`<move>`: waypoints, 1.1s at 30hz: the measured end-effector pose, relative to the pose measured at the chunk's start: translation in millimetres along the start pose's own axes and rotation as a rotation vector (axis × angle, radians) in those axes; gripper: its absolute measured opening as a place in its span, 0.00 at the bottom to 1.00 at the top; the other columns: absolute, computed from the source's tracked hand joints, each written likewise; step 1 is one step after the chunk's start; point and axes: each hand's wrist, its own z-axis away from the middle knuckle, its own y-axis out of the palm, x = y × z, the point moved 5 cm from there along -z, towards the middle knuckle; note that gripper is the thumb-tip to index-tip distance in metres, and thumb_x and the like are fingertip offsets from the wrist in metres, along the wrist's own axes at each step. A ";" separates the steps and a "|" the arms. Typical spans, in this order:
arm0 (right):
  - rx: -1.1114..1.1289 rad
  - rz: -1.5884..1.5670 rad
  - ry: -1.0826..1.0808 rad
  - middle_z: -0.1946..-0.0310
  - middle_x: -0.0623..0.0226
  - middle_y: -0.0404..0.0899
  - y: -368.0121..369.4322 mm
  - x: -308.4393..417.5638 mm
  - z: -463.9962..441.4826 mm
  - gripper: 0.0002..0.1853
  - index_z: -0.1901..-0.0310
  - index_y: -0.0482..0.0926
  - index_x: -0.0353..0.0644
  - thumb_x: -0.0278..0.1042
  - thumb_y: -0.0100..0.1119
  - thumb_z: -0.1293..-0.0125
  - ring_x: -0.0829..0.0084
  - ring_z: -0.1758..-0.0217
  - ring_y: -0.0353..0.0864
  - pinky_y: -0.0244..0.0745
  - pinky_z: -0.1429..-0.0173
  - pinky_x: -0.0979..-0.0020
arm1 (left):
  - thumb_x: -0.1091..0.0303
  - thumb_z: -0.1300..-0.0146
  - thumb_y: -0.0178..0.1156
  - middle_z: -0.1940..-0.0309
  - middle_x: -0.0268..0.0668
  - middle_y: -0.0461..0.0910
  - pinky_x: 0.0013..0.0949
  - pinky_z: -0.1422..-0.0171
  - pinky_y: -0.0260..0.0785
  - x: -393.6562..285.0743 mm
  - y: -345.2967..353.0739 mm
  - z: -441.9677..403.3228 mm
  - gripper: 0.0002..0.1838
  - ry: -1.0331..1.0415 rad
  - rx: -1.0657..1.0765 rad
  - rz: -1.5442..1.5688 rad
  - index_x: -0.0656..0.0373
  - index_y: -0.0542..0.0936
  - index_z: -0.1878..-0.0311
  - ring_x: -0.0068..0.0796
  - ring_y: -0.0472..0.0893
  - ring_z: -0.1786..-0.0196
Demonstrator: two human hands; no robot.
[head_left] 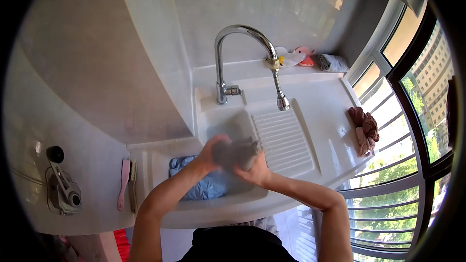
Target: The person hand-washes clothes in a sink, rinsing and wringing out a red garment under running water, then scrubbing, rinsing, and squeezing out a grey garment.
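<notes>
A bunched grey cloth, smeared by motion, is gripped between my two hands above the sink basin. My left hand is closed on its left end. From the right side, my right hand wraps round the other end. The cloth's exact kind is hard to make out. Below my left forearm, a light blue cloth lies crumpled in the basin, partly hidden by that arm. Just beside my right hand is the ribbed washboard moulded into the sink.
A chrome tap arches over the sink, its spray head hanging above the washboard. Pink and brown brushes lie at the left. Brown cloths rest on the right ledge by the barred window. A folded grey item sits behind.
</notes>
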 end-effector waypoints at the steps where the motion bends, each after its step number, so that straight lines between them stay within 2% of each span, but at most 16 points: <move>1: 0.043 0.042 -0.069 0.65 0.53 0.79 3.6 -0.1 0.9 0.22 0.57 0.77 0.40 0.38 0.69 0.54 0.49 0.65 0.80 0.78 0.58 0.59 | 0.58 0.37 0.55 0.66 0.36 0.80 0.34 0.57 0.76 0.9 -1.2 -0.6 0.11 -0.079 0.071 -0.067 0.56 0.79 0.63 0.30 0.81 0.63; 5: 0.126 0.076 -0.108 0.68 0.52 0.78 15.4 -8.9 6.3 0.27 0.53 0.75 0.41 0.41 0.70 0.55 0.48 0.66 0.80 0.79 0.61 0.59 | 0.59 0.38 0.56 0.66 0.34 0.80 0.31 0.60 0.75 -0.3 -16.3 -6.9 0.10 -0.128 -0.005 -0.165 0.56 0.78 0.63 0.26 0.80 0.64; 8: 0.313 0.197 -0.052 0.60 0.48 0.76 29.6 -9.4 7.7 0.30 0.51 0.74 0.40 0.39 0.71 0.57 0.48 0.62 0.79 0.77 0.59 0.56 | 0.60 0.39 0.57 0.66 0.32 0.79 0.31 0.61 0.74 1.2 -46.2 -29.8 0.08 -0.076 0.060 -0.464 0.54 0.78 0.63 0.24 0.79 0.64; 10: 0.409 0.342 -0.184 0.68 0.47 0.76 43.7 -4.5 9.4 0.29 0.51 0.74 0.40 0.48 0.68 0.52 0.54 0.70 0.80 0.77 0.69 0.59 | 0.60 0.40 0.57 0.67 0.31 0.78 0.33 0.62 0.73 4.6 -57.7 -37.0 0.08 -0.258 0.045 -0.620 0.52 0.79 0.61 0.24 0.79 0.64; 12: 0.422 0.351 -0.242 0.69 0.46 0.76 56.4 -7.3 11.8 0.28 0.51 0.74 0.41 0.50 0.65 0.50 0.56 0.73 0.80 0.76 0.71 0.60 | 0.58 0.41 0.59 0.62 0.32 0.80 0.34 0.58 0.74 -2.3 -55.0 -40.7 0.13 -0.038 -0.071 -1.295 0.50 0.80 0.56 0.27 0.80 0.61; 14: 0.448 0.354 -0.331 0.71 0.44 0.75 71.0 -5.9 19.8 0.27 0.51 0.75 0.43 0.51 0.65 0.50 0.55 0.75 0.80 0.76 0.71 0.61 | 0.56 0.42 0.60 0.62 0.33 0.80 0.34 0.58 0.74 -2.0 -37.8 -39.1 0.14 -0.020 -0.120 -1.545 0.51 0.80 0.56 0.27 0.80 0.60; 19: 0.461 0.421 -0.268 0.68 0.42 0.75 82.8 -23.7 35.5 0.28 0.50 0.74 0.44 0.50 0.65 0.50 0.52 0.73 0.80 0.77 0.69 0.60 | 0.52 0.43 0.61 0.60 0.35 0.80 0.34 0.58 0.74 8.8 -38.4 -20.3 0.17 -0.141 -0.283 -1.071 0.53 0.80 0.57 0.29 0.80 0.59; 22: 0.168 0.251 0.209 0.67 0.41 0.78 34.7 -61.7 42.1 0.27 0.50 0.74 0.41 0.48 0.65 0.49 0.41 0.67 0.79 0.77 0.61 0.55 | 0.50 0.43 0.62 0.59 0.36 0.80 0.33 0.58 0.74 12.1 -34.1 -10.6 0.19 -0.141 -0.381 -0.791 0.55 0.80 0.58 0.30 0.80 0.58; 23: 0.103 0.029 0.563 0.73 0.43 0.78 12.6 -80.9 47.9 0.24 0.51 0.74 0.40 0.46 0.61 0.46 0.45 0.66 0.82 0.76 0.62 0.57 | 0.50 0.44 0.63 0.59 0.36 0.80 0.33 0.58 0.74 9.8 -31.1 -15.1 0.19 -0.102 -0.400 -0.773 0.55 0.80 0.58 0.30 0.80 0.58; 24: -0.114 -0.080 0.760 0.80 0.53 0.77 -1.3 -121.2 63.8 0.22 0.53 0.75 0.36 0.45 0.58 0.44 0.56 0.70 0.82 0.75 0.63 0.62 | 0.46 0.44 0.63 0.57 0.36 0.79 0.36 0.53 0.73 8.8 -37.8 -29.7 0.22 -0.035 -0.394 -0.784 0.51 0.78 0.53 0.31 0.79 0.55; 26: -0.673 -0.671 1.092 0.76 0.71 0.76 -31.5 -172.2 88.5 0.20 0.61 0.77 0.35 0.47 0.58 0.43 0.72 0.81 0.72 0.67 0.75 0.70 | 0.41 0.44 0.63 0.57 0.36 0.79 0.37 0.51 0.71 -7.7 -2.2 -48.0 0.28 0.068 -0.273 -0.978 0.51 0.76 0.48 0.29 0.78 0.52; 27: -0.784 -0.860 1.106 0.72 0.68 0.78 -51.7 -191.2 91.2 0.21 0.58 0.77 0.37 0.50 0.56 0.41 0.74 0.76 0.75 0.67 0.76 0.71 | 0.42 0.44 0.63 0.61 0.36 0.79 0.37 0.54 0.71 -26.9 21.8 -58.5 0.29 0.278 -0.226 -1.132 0.53 0.74 0.47 0.29 0.79 0.55; 28: -0.784 -0.907 1.030 0.63 0.64 0.78 -74.9 -195.0 88.2 0.27 0.51 0.75 0.39 0.56 0.54 0.39 0.72 0.69 0.79 0.75 0.70 0.71 | 0.42 0.44 0.63 0.65 0.36 0.80 0.36 0.57 0.71 -42.7 47.7 -63.8 0.30 0.483 -0.177 -1.273 0.55 0.73 0.46 0.30 0.80 0.58; 30: -0.660 -0.929 0.904 0.53 0.59 0.76 -112.5 -189.9 81.1 0.33 0.44 0.70 0.43 0.62 0.53 0.39 0.69 0.63 0.83 0.81 0.64 0.67 | 0.46 0.42 0.60 0.65 0.43 0.81 0.43 0.57 0.71 -74.1 79.2 -71.3 0.35 0.590 -0.428 -1.697 0.53 0.65 0.35 0.41 0.81 0.61; 32: -0.573 -0.946 1.090 0.47 0.58 0.73 -127.4 -175.0 95.4 0.34 0.39 0.63 0.44 0.61 0.54 0.38 0.62 0.62 0.85 0.83 0.62 0.62 | 0.49 0.43 0.60 0.70 0.46 0.81 0.47 0.58 0.71 -94.4 78.5 -106.9 0.36 0.686 -0.451 -1.784 0.51 0.62 0.34 0.49 0.81 0.64; 33: -0.466 -0.734 1.120 0.45 0.57 0.71 -130.0 -169.3 103.2 0.33 0.37 0.61 0.43 0.57 0.54 0.36 0.59 0.63 0.85 0.83 0.63 0.62 | 0.53 0.40 0.57 0.68 0.48 0.82 0.49 0.56 0.72 -98.9 73.4 -128.8 0.27 0.813 -0.460 -1.804 0.54 0.69 0.39 0.51 0.81 0.60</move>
